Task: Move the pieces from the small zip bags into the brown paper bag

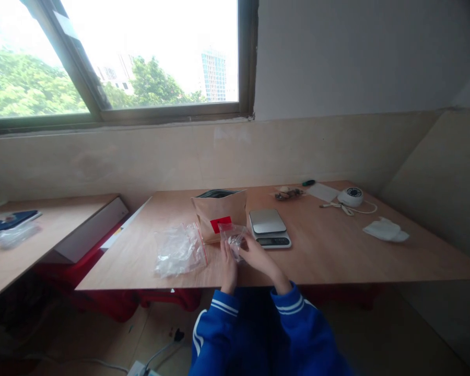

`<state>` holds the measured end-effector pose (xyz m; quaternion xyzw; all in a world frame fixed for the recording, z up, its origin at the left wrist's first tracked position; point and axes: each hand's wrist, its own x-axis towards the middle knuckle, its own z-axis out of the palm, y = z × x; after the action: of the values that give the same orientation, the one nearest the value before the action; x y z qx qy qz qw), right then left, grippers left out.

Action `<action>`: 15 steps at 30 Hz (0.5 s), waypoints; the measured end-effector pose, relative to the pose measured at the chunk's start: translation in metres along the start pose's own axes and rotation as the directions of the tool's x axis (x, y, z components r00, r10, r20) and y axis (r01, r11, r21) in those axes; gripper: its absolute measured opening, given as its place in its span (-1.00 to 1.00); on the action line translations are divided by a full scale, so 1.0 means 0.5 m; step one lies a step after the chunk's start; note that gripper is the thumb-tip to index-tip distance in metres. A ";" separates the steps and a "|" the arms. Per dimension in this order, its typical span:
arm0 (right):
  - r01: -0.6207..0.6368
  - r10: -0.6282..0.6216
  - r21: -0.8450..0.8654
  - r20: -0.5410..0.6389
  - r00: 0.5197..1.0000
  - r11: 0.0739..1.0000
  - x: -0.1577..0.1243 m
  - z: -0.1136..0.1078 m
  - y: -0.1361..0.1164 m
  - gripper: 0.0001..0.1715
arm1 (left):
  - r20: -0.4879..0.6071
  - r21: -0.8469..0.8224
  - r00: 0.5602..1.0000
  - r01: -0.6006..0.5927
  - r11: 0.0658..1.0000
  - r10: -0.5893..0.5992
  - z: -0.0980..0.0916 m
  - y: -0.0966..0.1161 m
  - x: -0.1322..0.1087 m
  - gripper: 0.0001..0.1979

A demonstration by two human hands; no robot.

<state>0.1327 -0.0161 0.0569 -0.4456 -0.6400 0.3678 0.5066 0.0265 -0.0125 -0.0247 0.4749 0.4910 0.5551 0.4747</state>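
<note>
No text, number or brand can be read anywhere. The brown paper bag (219,213) on the tabletop (337,250) carries a red label (220,223), but its print is too small to make out. The display of the scale (269,228), just right of the bag, is also unreadable.

Both forearms extend forward from the near edge, sleeves blue with white cuff stripes. Left hand (228,263) is raised on its wrist, fingers pointing far, thumb side turned right. Right hand (257,255) angles in toward the left, fingers curled. The fingertips of the two hands meet, closed in a pinch.
</note>
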 end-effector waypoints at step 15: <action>-0.153 0.158 0.039 -0.191 0.969 0.987 -0.014 -0.012 -0.028 -0.70 | -0.006 -0.087 1.000 -0.008 0.996 0.008 0.023 0.043 -0.003 -0.49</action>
<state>0.1363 -0.0272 0.0689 -0.5221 -0.5463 0.3688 0.5413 0.0366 -0.0144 -0.0028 0.4542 0.4657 0.5791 0.4914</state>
